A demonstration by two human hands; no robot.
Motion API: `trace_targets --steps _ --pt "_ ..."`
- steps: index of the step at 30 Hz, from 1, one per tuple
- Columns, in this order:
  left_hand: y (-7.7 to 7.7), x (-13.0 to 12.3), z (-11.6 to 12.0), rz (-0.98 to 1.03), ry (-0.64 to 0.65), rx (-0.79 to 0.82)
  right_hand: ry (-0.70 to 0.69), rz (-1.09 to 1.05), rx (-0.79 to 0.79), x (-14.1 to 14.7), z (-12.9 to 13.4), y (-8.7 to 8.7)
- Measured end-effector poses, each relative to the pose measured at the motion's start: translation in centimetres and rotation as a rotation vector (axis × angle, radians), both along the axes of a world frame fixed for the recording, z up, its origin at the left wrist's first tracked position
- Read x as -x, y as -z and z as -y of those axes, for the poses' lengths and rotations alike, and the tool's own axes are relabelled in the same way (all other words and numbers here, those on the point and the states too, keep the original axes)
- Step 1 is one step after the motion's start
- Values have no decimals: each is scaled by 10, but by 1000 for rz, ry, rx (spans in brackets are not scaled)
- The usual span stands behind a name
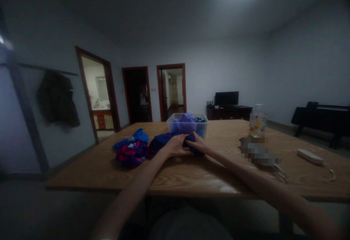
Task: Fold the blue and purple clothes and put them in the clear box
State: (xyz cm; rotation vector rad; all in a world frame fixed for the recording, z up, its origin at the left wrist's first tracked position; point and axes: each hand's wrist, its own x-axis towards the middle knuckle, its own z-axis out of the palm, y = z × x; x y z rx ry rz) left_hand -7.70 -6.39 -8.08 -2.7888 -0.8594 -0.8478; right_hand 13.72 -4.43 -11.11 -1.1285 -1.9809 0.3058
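A bunched dark blue cloth (161, 140) lies on the wooden table in front of me. My left hand (175, 145) is closed on it, its fingers curled over the fabric. My right hand (197, 144) grips the cloth's right part, close beside the left hand. The fingers partly hide the fabric between them. Just behind my hands stands a clear plastic box (201, 128) with a purple cloth (188, 121) and other dark and blue fabric in it. Left of the hands is a purple and pink patterned cloth bundle (132, 154), touching a bright blue cloth (139, 136).
The wooden table (188, 181) spans the foreground. On its right stand a clear pump bottle (257, 123), a blurred-out grey object (258, 154) with a cord, and a white elongated device (310, 157) with a cord. A TV (226, 98) stands on a dark cabinet against the far wall.
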Motion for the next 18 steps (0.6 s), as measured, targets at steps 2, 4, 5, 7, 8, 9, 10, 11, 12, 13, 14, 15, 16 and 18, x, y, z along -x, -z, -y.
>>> trace_targets --steps 2,4,5,7,8,9,10,11,12,13,14,15,16,18 --pt "2 -4 1 9 -15 7 3 -38 27 1 1 1" --pt "3 -7 1 3 -30 8 -5 -73 57 3 2 2" --pt "3 -8 1 -6 -36 3 -13 -81 71 3 3 2" --pt "3 -8 1 -26 -39 -9 -30 -96 103 4 4 0" --pt "2 -8 1 -32 -40 -13 -43 -104 117 4 5 -1" --pt "2 -7 1 -34 -43 -14 -60 -112 128 3 6 -2" --pt "2 -7 1 -31 -50 -11 -79 -122 138 3 7 -4" --pt "1 -6 1 -25 -59 -8 -97 -135 151 2 9 -6" --pt "1 -6 1 -18 -66 -3 -114 -149 168 1 10 -8" --pt "1 -5 0 -9 -70 0 -127 -166 188 1 12 -10" --pt "2 -4 -1 3 -72 3 -137 -182 213 0 14 -11" --pt "2 -3 -3 17 -73 7 -145 -199 240 -1 15 -13" --pt "3 -3 -5 34 -77 13 -151 -217 262 -1 17 -13" --pt "5 -1 -10 73 -98 28 -161 -258 264 -1 19 -14"
